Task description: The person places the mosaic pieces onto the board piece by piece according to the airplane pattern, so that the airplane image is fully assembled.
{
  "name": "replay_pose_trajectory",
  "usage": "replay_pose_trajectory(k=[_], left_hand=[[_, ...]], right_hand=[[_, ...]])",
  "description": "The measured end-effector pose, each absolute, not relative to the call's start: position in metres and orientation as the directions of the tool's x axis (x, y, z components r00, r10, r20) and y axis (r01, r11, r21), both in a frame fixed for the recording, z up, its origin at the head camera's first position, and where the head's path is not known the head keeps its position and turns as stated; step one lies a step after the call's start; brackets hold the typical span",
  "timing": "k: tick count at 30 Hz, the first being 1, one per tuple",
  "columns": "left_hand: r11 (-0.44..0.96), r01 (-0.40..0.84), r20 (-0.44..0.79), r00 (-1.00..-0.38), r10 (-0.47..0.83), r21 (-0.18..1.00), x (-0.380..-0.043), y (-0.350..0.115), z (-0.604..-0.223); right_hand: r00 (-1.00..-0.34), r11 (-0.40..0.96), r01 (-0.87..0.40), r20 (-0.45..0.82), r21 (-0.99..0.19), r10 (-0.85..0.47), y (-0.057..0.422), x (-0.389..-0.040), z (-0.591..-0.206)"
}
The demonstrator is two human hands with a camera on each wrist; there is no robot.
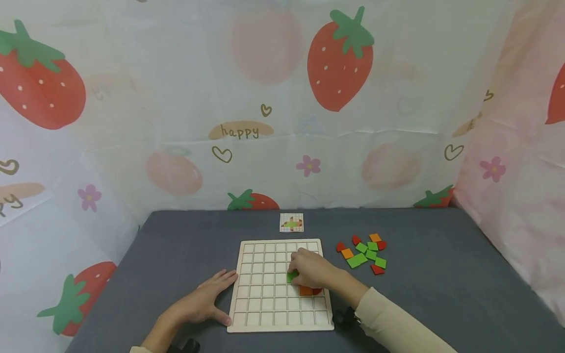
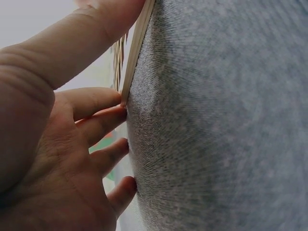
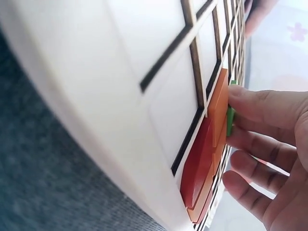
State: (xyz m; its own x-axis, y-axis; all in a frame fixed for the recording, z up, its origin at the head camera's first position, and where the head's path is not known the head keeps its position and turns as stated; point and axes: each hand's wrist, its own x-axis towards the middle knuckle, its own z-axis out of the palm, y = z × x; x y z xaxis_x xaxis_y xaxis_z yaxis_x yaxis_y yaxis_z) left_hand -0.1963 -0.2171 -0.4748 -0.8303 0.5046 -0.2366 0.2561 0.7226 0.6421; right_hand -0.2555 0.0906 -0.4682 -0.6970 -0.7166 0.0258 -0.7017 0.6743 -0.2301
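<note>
A pale wooden grid board (image 1: 260,291) lies on the dark cloth. My left hand (image 1: 204,300) touches its left edge, thumb near the front corner and fingers spread further up. In the left wrist view, the fingers (image 2: 98,101) are mostly straight against the board's side. Over the right half of the grid, my right hand (image 1: 314,269) pinches a green tile (image 1: 291,277) between thumb and fingers. An orange tile (image 1: 305,291) and a red tile (image 1: 317,291) sit in cells beneath that hand. The right wrist view shows more orange and red behind them, partly hidden.
Several loose green, orange and red tiles (image 1: 356,261) lie right of the board. Behind the board is a small card (image 1: 292,216) with a coloured pattern on a grid. A strawberry-print curtain (image 1: 273,171) borders the table's back and sides.
</note>
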Motion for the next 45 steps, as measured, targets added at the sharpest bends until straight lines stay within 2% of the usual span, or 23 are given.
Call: replay_pose_trajectory(k=[11, 18, 26, 31, 38, 45], left_hand=[[0.724, 0.248, -0.237, -0.835, 0.496, 0.644, -0.197, -0.219, -0.475], [0.725, 0.251, -0.234, -0.835, 0.497, 0.641, -0.197, -0.221, -0.475], [0.712, 0.263, -0.219, -0.833, 0.509, 0.651, -0.196, -0.218, -0.476], [0.715, 0.257, -0.227, -0.832, 0.506, 0.650, -0.197, -0.215, -0.476], [0.728, 0.244, -0.248, -0.831, 0.497, 0.641, -0.198, -0.216, -0.476], [0.727, 0.227, -0.257, -0.834, 0.489, 0.648, -0.197, -0.217, -0.477]], right_hand=[[-0.708, 0.684, -0.687, 0.014, -0.245, -0.707, 0.088, -0.256, -0.466], [-0.689, 0.670, -0.710, 0.018, -0.218, -0.724, 0.090, -0.255, -0.462], [-0.705, 0.656, -0.683, 0.054, -0.320, -0.708, 0.120, -0.258, -0.454], [-0.748, 0.696, -0.645, 0.076, -0.315, -0.659, 0.155, -0.259, -0.446], [-0.823, 0.746, -0.543, 0.065, -0.386, -0.565, 0.202, -0.260, -0.447], [-0.868, 0.764, -0.461, 0.047, -0.451, -0.495, 0.237, -0.257, -0.450]])
